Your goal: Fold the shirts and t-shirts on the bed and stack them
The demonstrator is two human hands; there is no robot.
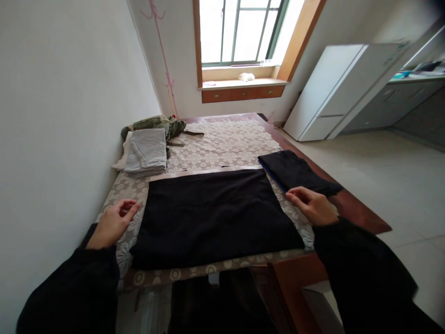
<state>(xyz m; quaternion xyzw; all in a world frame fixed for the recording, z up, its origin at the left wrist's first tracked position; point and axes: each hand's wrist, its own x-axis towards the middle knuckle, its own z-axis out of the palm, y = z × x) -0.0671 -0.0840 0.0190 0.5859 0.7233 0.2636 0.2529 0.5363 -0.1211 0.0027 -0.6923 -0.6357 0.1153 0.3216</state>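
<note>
A black cloth (212, 215), which looks like a folded garment, lies spread over the near part of the table, its far edge along a pale strip. Just off its left side is my left hand (113, 223), raised, with the thumb and fingertips brought together and nothing between them. My right hand (313, 205) hovers past the cloth's right side, its fingers curled together and empty. Close beyond that hand lies a smaller folded black garment (295, 169) with a blue edge. I cannot tell whether the fingertips touch it.
Folded grey cloth (148, 150) is stacked at the table's left, against an olive-green bag (156, 124). A patterned tablecloth (229, 141) covers much of the table. The white wall (69, 93) stands close on the left; a white refrigerator (333, 88) is at the far right.
</note>
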